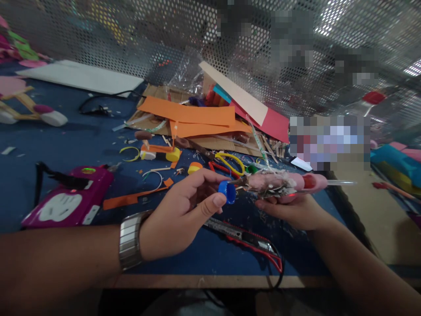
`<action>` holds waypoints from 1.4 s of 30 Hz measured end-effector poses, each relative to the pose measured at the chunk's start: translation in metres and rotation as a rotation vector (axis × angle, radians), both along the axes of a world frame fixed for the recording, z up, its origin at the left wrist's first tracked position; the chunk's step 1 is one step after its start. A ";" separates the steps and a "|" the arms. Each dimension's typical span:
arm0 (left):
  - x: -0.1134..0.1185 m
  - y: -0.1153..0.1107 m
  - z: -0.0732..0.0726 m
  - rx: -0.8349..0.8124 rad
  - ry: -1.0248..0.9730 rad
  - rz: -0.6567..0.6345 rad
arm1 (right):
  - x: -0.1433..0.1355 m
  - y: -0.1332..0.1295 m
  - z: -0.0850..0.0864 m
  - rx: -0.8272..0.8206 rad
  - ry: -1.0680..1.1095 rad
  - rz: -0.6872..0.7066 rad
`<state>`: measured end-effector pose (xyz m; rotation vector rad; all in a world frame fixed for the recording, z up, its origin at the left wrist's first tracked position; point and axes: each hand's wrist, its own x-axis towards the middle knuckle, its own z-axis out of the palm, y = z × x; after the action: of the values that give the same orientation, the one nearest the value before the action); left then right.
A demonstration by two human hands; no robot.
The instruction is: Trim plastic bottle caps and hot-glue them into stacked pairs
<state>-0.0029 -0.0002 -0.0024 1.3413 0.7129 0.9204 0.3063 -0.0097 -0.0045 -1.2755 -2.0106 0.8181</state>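
Observation:
Between the fingers and thumb of my left hand is a blue bottle cap, its hollow side turned to the right. My right hand grips a pink hot glue gun from below, its body crusted with dried glue. A clear glue stick sticks out of the gun's rear. The gun's dark nozzle points left and meets or nearly meets the cap's rim. Beneath both hands lies a box cutter on the blue table, with a red-handled tool partly under it.
A purple power box with a cable stands at left. Yellow-handled scissors, orange paper strips and cardboard lie beyond my hands. A perforated metal screen rises behind the table. Wooden stick models sit at far left.

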 end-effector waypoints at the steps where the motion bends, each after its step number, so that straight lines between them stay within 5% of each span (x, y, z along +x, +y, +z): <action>1: 0.000 0.000 0.000 -0.006 0.003 0.000 | 0.000 0.000 0.000 -0.005 0.003 -0.004; 26: 0.001 0.000 -0.001 -0.020 0.004 0.010 | -0.005 0.000 0.003 0.081 -0.012 0.057; 42: 0.001 0.001 0.000 -0.025 0.018 0.015 | -0.012 0.002 0.011 -0.004 0.026 0.203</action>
<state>-0.0023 0.0005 -0.0025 1.3253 0.7472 0.9096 0.2945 -0.0072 0.0064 -1.0686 -2.1426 0.9272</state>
